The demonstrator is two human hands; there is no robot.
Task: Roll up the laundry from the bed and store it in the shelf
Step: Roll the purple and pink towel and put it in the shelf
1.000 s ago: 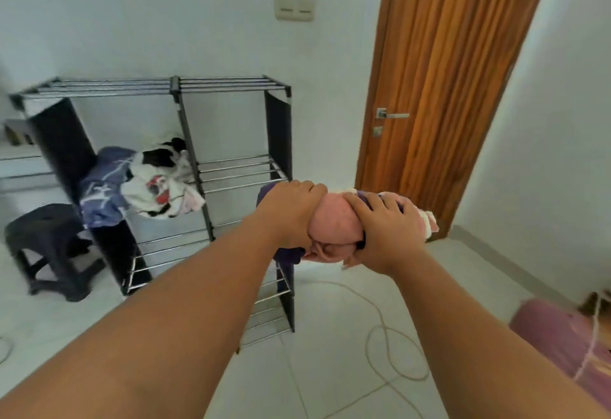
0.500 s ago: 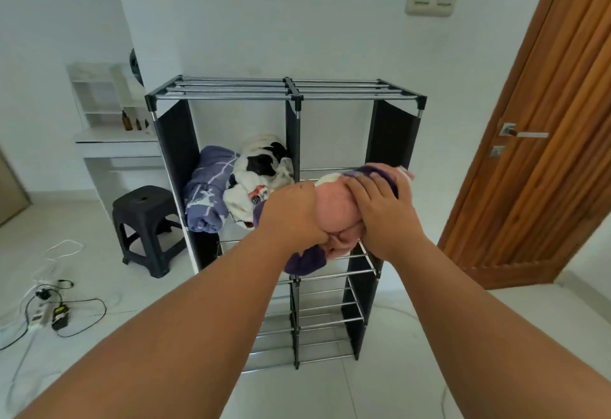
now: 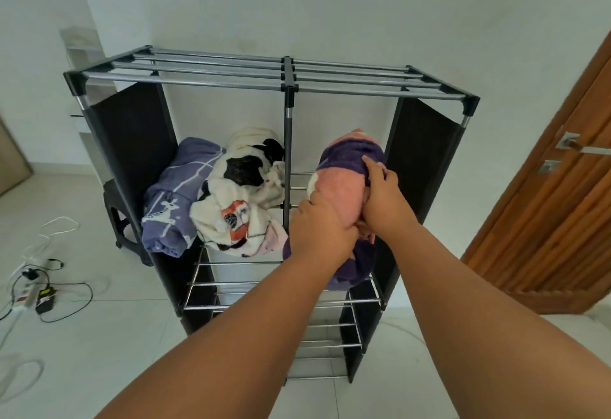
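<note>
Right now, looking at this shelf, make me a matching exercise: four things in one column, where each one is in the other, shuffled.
Things:
1. lavender roll
2. cream patterned bundle
3. pink and purple roll
4. black stool

Places:
A. right compartment, in both hands
B. floor, left of the shelf
C. left compartment, far left
D. left compartment, beside the centre post

Pairs: 1-C, 2-D, 3-A, 4-B

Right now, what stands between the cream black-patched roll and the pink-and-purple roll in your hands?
In the head view, only the shelf's black centre post separates the cream black-patched roll from the pink-and-purple roll.
</note>
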